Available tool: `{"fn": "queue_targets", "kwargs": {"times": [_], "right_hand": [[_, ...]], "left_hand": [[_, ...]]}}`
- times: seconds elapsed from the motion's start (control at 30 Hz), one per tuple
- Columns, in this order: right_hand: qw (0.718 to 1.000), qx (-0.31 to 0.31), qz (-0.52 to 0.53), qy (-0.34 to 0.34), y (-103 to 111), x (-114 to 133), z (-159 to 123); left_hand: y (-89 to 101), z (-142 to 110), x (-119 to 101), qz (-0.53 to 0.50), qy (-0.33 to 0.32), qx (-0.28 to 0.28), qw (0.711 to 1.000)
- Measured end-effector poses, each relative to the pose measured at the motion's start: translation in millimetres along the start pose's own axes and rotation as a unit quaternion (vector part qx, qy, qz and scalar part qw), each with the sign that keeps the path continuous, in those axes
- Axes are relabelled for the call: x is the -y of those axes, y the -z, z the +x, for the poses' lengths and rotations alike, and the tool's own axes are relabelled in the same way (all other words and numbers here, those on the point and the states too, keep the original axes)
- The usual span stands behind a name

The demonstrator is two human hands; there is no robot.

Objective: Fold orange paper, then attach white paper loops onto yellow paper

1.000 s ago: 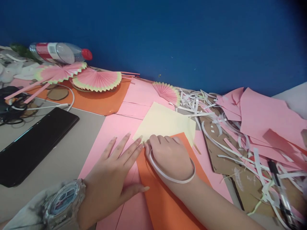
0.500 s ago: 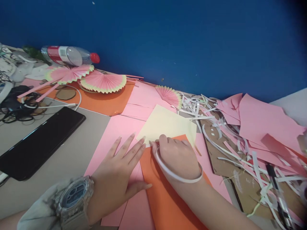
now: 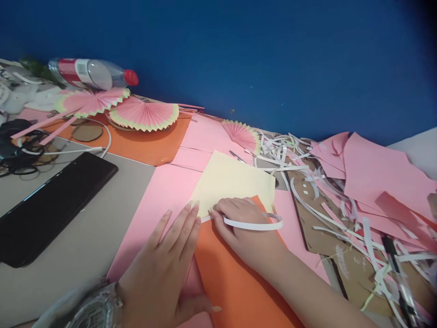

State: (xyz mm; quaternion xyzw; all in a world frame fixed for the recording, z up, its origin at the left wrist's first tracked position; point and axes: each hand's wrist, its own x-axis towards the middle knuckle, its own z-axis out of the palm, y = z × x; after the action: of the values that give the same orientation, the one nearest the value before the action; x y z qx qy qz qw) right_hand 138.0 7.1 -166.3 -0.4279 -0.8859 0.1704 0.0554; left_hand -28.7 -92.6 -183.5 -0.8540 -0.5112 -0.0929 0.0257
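My left hand [image 3: 167, 259] lies flat on the pink paper [image 3: 136, 228], fingers stretched out, their tips at the left edge of the pale yellow paper [image 3: 235, 177]. My right hand [image 3: 246, 223] is closed in a pinch on a narrow white paper strip [image 3: 252, 225]. That strip loops over the back of the hand, and its short left end lies along the border between the yellow paper and the orange sheet [image 3: 232, 278]. Part of the orange sheet is hidden beneath my right hand and forearm.
A black phone [image 3: 58, 205] lies on the left of the grey table. Folded paper fans [image 3: 143, 116] and a plastic bottle [image 3: 92, 74] lie by the blue wall. Cardboard [image 3: 307, 214], white paper scraps [image 3: 280, 152], pink sheets [image 3: 378, 177] and a pen [image 3: 399, 278] crowd the right.
My left hand has moved slightly left and nearer to me. My right hand has flattened and turned a little, and the strip's loop sits higher across it. The view has shifted a little.
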Motion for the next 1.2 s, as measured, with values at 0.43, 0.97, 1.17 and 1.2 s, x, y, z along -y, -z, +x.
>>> {"fn": "queue_targets", "kwargs": {"times": [0.43,0.97,1.17,1.2], "right_hand": [[0.998,-0.022,0.06,-0.022,-5.2,-9.1,-2.0],[0.998,-0.044,-0.026,0.02,-11.5,-11.6,-1.7],[0.998,-0.046,-0.036,0.016,-11.5,-11.3,-1.9],[0.998,-0.046,-0.038,0.015,-11.5,-11.5,-1.6]], "left_hand": [[-3.1,7.3,5.3,-0.016,-0.009,0.015,1.0],[-7.9,9.4,9.6,-0.017,-0.017,-0.012,1.0],[-9.4,10.0,7.8,-0.022,0.004,-0.005,1.0],[-9.9,9.5,7.1,-0.022,0.004,-0.004,1.0]]}}
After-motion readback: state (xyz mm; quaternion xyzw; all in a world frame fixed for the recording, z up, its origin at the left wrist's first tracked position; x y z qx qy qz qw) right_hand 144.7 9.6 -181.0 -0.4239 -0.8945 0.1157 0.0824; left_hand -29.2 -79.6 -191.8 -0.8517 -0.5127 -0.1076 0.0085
